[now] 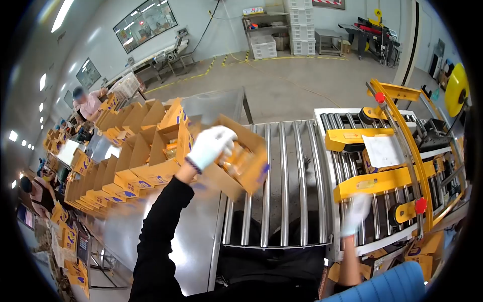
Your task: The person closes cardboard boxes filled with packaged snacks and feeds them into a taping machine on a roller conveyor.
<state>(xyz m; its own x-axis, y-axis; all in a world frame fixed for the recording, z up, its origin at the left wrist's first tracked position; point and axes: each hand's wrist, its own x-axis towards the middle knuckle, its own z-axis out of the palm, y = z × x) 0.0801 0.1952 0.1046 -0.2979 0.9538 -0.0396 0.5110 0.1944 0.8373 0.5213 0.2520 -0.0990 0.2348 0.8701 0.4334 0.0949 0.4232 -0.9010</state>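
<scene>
My left hand [214, 146], in a white glove, grips the near-left wall of an open cardboard box [254, 176]. The box is tilted and blurred, partly over the steel table's edge and partly over the rollers. Inside it lie orange-yellow wrapped packets [236, 160], too smeared to name. My right hand [356, 215], also white-gloved, is beside the yellow guide rail [372, 183] of the sealing machine; motion smears its fingers, and no held thing shows.
Rows of open cardboard boxes [143, 168] stand on the steel table [201, 241] to the left. A roller conveyor [284, 186] leads right to a machine with a yellow frame [425, 166], where a white paper [384, 151] lies over a box. Other people [89, 104] work at far left.
</scene>
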